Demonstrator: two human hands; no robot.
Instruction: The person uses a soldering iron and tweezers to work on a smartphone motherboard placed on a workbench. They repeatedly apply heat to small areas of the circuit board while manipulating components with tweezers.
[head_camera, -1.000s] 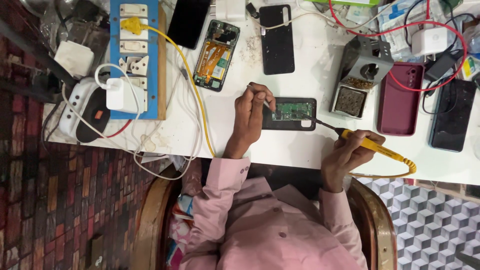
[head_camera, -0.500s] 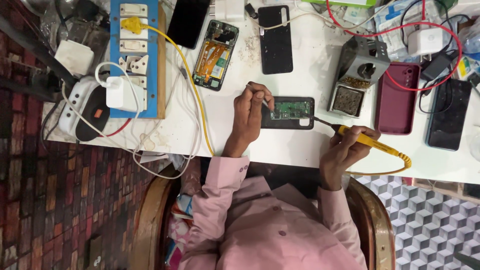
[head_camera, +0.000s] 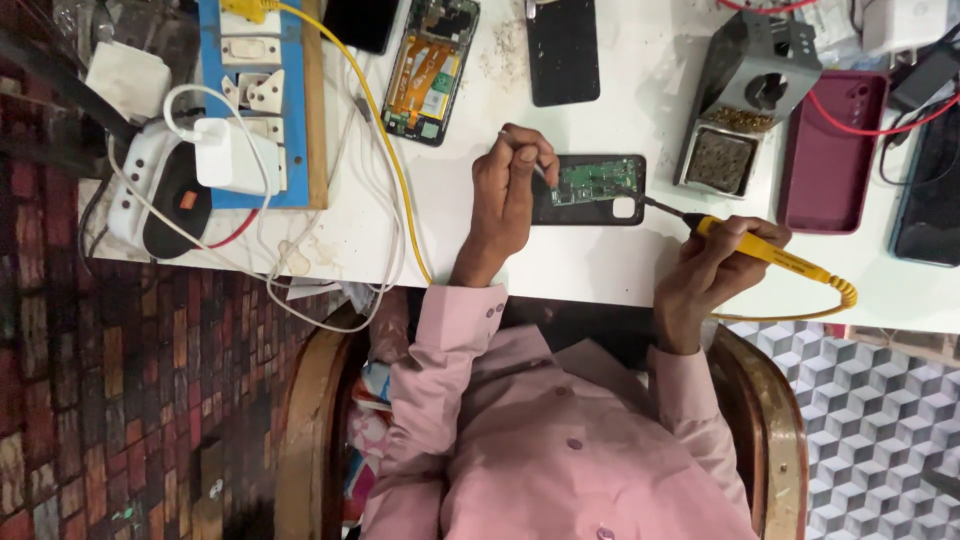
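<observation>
Soldering at the white bench (head_camera: 600, 270).
Left hand (head_camera: 508, 195) pinches tweezers (head_camera: 541, 173) over the opened phone (head_camera: 590, 189); right hand (head_camera: 715, 265) grips the yellow soldering iron (head_camera: 770, 258).

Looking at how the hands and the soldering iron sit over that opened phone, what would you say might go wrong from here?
1. The yellow-handled soldering iron in the right hand has its tip at the small green circuit board of the opened black phone; a slip might scorch neighbouring parts.
2. The left hand holds a thin metal tool close to that tip, so its fingers could get burnt.
3. The iron's coiled yellow cord hangs at the white table's edge; a snag might jerk the iron.
</observation>
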